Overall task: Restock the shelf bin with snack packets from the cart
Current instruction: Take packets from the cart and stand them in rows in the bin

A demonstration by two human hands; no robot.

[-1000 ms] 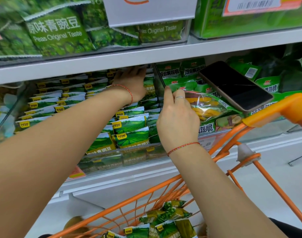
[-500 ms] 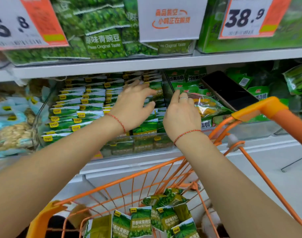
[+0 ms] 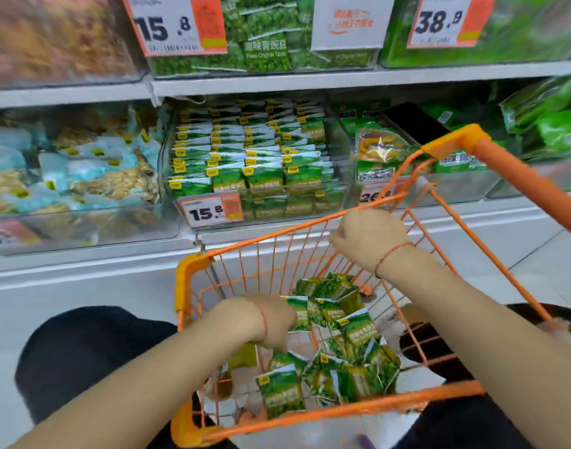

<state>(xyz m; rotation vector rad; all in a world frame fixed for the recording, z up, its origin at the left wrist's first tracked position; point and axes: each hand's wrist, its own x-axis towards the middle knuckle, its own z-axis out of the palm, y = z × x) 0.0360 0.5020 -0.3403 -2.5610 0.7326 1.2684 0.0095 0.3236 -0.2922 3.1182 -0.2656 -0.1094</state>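
Both your hands have come back from the shelf bin [image 3: 258, 163] — left hand [image 3: 271, 322] reaches among cart [image 3: 310, 413] packets [image 3: 281, 393], grip hidden; right hand [image 3: 368, 234] loosely curled, empty. Packets light, crinkly, slippery — pinch edges.

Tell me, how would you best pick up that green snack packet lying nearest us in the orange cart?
Probably pinch the green packet by its top sealed edge, the pale strip with the yellow tag, coming down from above. It lies nearly flat and face-up on the cart floor, with that end uncovered, while other packets crowd its right side. The left hand is already low in the cart beside it.
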